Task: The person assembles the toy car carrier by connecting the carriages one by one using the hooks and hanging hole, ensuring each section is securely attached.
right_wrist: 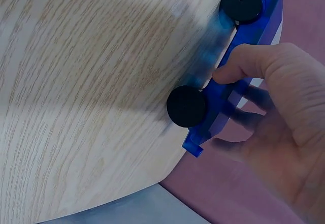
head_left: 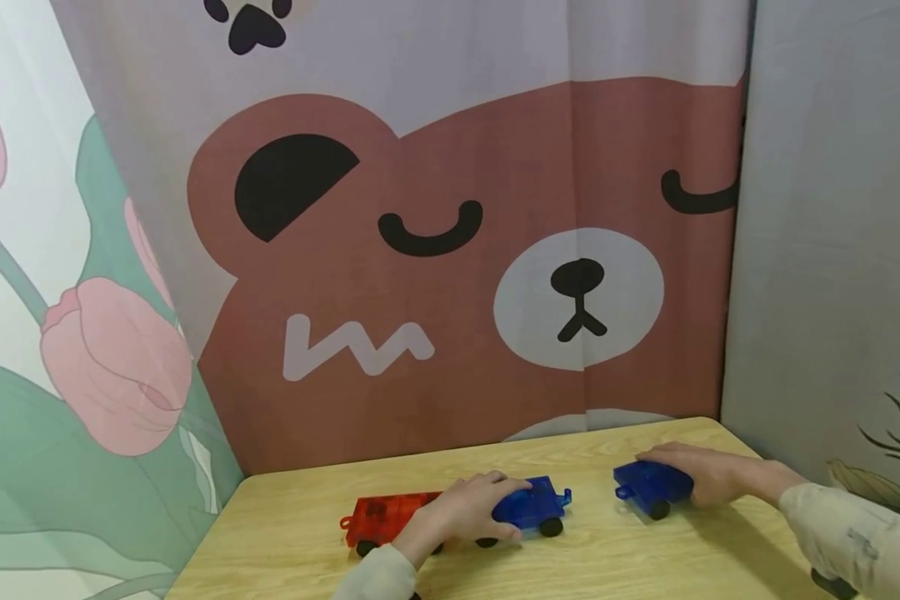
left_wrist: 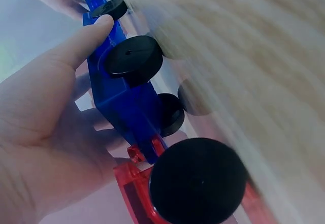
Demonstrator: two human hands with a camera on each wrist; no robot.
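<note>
My left hand [head_left: 461,510] grips a translucent blue toy train car [head_left: 540,505] with black wheels, on the table left of the right hand. Behind it, on its left, a red toy train car [head_left: 386,518] stands in line; the left wrist view shows their couplings meeting at a red hook [left_wrist: 136,154]. A small blue hook [head_left: 567,497] points right from the held car. Further right, my right hand [head_left: 708,473] holds a second blue car [head_left: 637,482] between thumb and fingers. Its wheels [right_wrist: 187,106] sit close over the tabletop, and a gap separates the two blue cars.
The wooden table [head_left: 270,533] has its back edge against a bear-print curtain [head_left: 495,392]. A grey curtain [head_left: 817,275] hangs along the right side and a tulip-print one [head_left: 120,367] along the left. Below the right sleeve, a dark wheel-like piece [head_left: 832,585] shows partly.
</note>
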